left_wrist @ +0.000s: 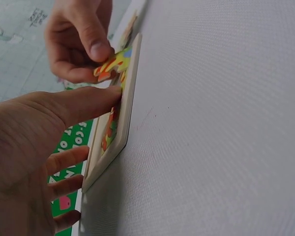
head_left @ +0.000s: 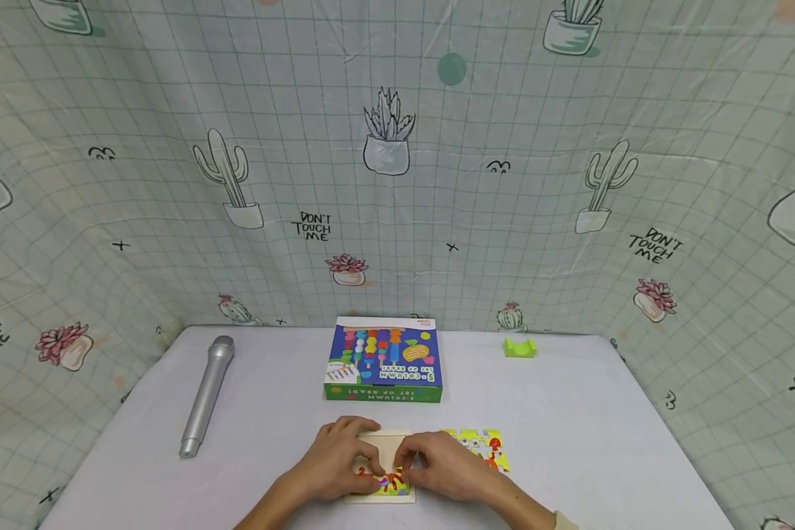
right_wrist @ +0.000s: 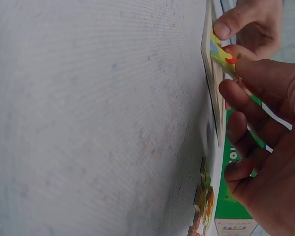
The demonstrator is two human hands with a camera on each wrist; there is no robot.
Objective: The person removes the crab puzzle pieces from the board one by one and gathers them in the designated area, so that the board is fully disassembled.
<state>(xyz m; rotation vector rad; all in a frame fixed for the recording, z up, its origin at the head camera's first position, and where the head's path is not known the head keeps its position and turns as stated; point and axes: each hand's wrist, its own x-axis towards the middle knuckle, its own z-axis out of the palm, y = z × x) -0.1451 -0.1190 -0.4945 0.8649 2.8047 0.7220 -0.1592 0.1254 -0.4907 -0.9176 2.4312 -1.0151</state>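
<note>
A shallow wooden puzzle tray (head_left: 386,446) lies at the front middle of the table, with colourful puzzle pieces (head_left: 386,487) along its near side. My left hand (head_left: 341,460) spans the tray's left part. Its thumb presses on the seated pieces, and its other fingers stretch out by the tray's far side in the left wrist view. Between thumb and forefinger, my right hand (head_left: 447,467) pinches a yellow and red puzzle piece (left_wrist: 111,65). That piece is tilted, with one edge raised above the tray. The right hand's remaining fingers are loosely bent.
Other puzzle pieces (head_left: 497,444) lie right of the tray, partly behind the right hand. A blue and green bead-set box (head_left: 384,361) stands beyond the tray. A grey microphone (head_left: 207,397) lies at left, and a lime-green notched block (head_left: 520,349) sits at back right.
</note>
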